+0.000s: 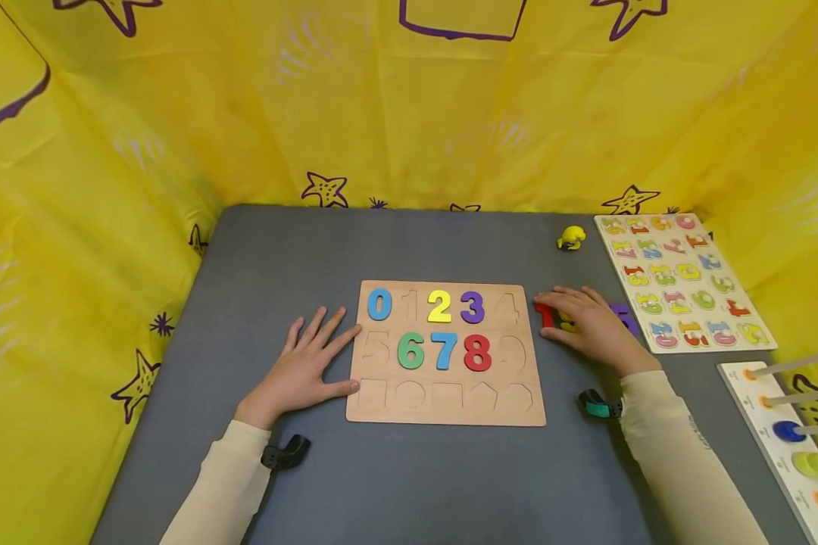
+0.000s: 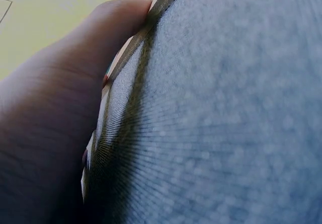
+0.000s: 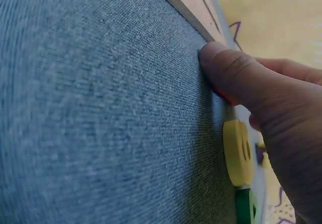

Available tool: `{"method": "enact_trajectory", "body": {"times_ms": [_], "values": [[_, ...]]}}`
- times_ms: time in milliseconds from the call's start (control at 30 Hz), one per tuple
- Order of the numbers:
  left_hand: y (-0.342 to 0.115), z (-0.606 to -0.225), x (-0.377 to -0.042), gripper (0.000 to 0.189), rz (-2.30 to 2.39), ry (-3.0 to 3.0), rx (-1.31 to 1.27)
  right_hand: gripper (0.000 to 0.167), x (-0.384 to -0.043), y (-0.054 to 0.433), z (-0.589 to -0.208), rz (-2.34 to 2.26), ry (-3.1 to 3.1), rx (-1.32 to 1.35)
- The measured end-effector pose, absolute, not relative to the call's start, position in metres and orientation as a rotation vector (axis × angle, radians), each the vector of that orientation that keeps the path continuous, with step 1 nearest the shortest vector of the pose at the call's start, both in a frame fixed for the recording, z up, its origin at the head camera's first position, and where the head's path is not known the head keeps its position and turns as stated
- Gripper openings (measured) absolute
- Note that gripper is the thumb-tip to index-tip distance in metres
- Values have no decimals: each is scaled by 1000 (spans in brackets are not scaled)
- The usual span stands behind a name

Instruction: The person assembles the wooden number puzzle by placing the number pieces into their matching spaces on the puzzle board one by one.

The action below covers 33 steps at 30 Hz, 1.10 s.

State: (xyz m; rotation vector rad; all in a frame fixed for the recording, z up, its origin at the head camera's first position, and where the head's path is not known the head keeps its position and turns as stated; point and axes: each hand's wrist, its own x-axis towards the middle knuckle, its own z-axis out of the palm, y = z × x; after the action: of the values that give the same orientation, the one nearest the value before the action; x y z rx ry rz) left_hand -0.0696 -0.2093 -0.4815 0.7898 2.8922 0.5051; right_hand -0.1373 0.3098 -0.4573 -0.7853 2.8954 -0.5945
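Head view: we rest our left hand (image 1: pixel 303 372), fingers spread, against the board (image 1: pixel 423 415), likely steadying it; our right hand (image 1: pixel 594 327) pinches the red 1 (image 1: pixel 544 315).

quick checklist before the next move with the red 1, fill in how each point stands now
1. Right hand at the red 1: ok.
2. Firm grip on it: cannot tell.
3. 1-shaped slot vacant: ok.
4. Left hand touching the left edge of the board: ok.
5. Red 1 over its slot: not ok, it is beyond the right edge.
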Motion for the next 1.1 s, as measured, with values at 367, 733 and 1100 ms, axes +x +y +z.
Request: {"method": "enact_trajectory", "body": {"times_ms": [367,733,1100], "values": [[-212,-484,-69,96,489,2882,793,56,-149,227,-420,-731,2871,-1052],[-207,-489,-69,95,506,2869,798,49,-184,121,-440,-584,2678,-1228],[-211,-485,-68,96,497,2887,778,48,-183,97,-443,-517,2760,-1166]]}}
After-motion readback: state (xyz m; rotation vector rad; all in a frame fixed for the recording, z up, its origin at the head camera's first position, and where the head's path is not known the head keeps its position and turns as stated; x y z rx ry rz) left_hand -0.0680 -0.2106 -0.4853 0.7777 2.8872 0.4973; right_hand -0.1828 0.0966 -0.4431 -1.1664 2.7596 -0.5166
